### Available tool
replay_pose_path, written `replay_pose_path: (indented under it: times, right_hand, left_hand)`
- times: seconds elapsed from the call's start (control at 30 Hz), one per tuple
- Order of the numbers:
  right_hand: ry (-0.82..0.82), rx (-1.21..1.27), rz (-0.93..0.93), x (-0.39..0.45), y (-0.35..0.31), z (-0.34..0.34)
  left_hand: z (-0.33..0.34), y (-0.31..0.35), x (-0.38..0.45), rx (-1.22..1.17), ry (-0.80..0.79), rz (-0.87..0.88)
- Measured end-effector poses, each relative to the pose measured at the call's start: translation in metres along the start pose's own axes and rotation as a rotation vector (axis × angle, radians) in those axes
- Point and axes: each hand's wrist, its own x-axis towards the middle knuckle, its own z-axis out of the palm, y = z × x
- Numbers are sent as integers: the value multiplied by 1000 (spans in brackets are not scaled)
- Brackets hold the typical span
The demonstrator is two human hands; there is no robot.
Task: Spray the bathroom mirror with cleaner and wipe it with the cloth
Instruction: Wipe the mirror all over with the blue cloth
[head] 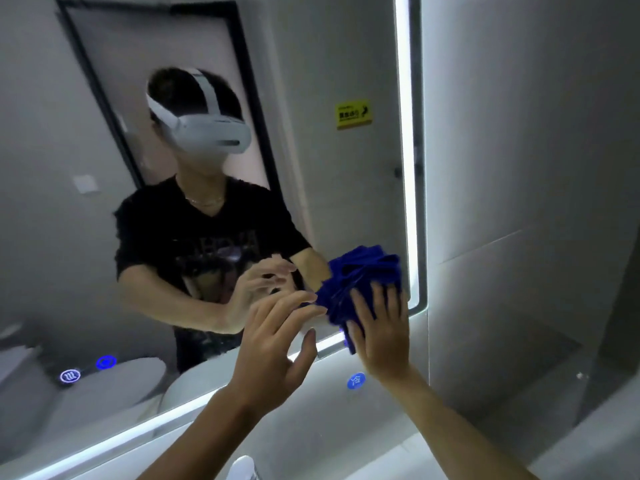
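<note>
The bathroom mirror (pixel 346 188) fills the left and middle of the view, with lit strips along its right and bottom edges. A bunched blue cloth (pixel 341 303) is pressed flat against the mirror's lower right corner by my right hand (pixel 381 334), palm on the cloth and fingers spread upward. My left hand (pixel 273 344) hovers just left of the cloth, fingers apart and empty, its fingertips close to the cloth's edge. The glass reflects the cloth and both arms. No spray bottle is in view.
A yellow sticker (pixel 353 114) shows on the reflected wall. Blue lit touch buttons (pixel 105 362) glow at the mirror's lower left. A round blue label (pixel 356 380) sits on the wall under the mirror. Grey tiled wall (pixel 519 202) lies to the right. A white object (pixel 242 469) shows at the bottom edge.
</note>
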Motion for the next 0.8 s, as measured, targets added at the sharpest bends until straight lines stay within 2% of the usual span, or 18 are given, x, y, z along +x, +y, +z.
replay_pose_path:
  times: [0.13,0.4,0.6,0.8]
  right_hand:
    - [29,-39,168,31,36,-9]
    - [100,-66,147,88,49,-18]
    - [128,-98,72,172,10,-40]
    - [129,-127,49,229,-59,-61]
  left_hand:
    - [8,1,7,-27,24,11]
    - [-18,1,24,-51,82,35]
    - [-78,-12,38,-7,197,89]
    - [-150,-38,29,68,313,-4]
